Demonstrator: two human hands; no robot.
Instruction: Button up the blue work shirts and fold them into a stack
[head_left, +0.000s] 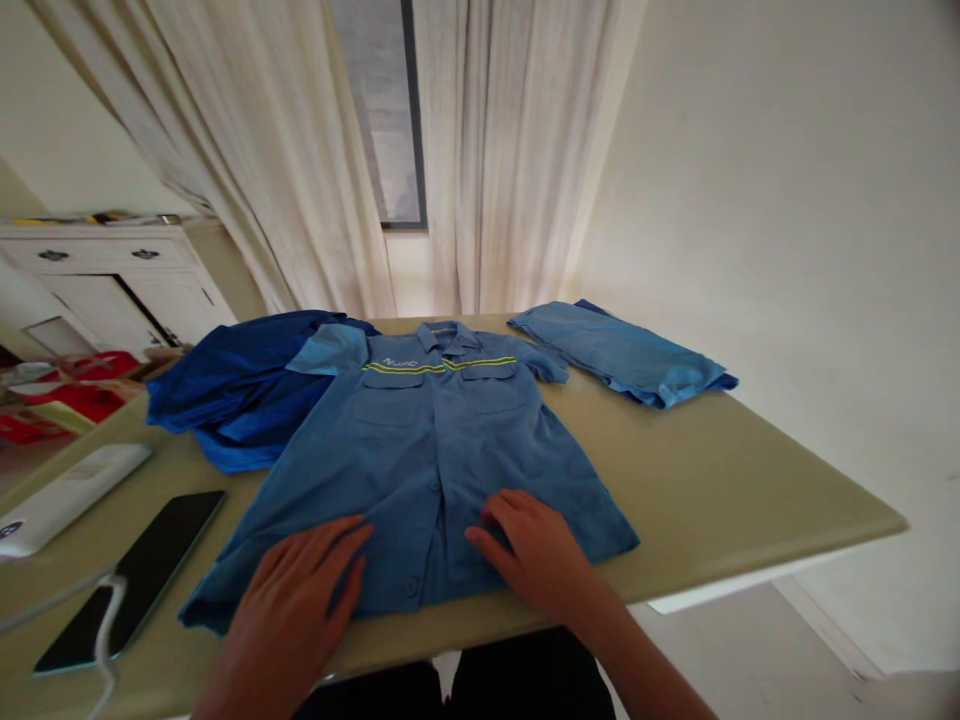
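A light blue short-sleeved work shirt (427,440) with a yellow reflective chest stripe lies spread flat, front up, on the beige table (720,480). My left hand (296,590) rests flat on its lower left hem, fingers stretched out and open. My right hand (536,550) lies on the lower right part of the shirt, near the button line, fingers slightly curled and spread, holding nothing.
A heap of darker blue garments (225,390) lies left of the shirt. A folded light blue garment (622,350) sits at the back right. A black phone (135,580) with a white cable and a white device (67,495) lie at the left. Curtains and a white cabinet (112,280) stand behind.
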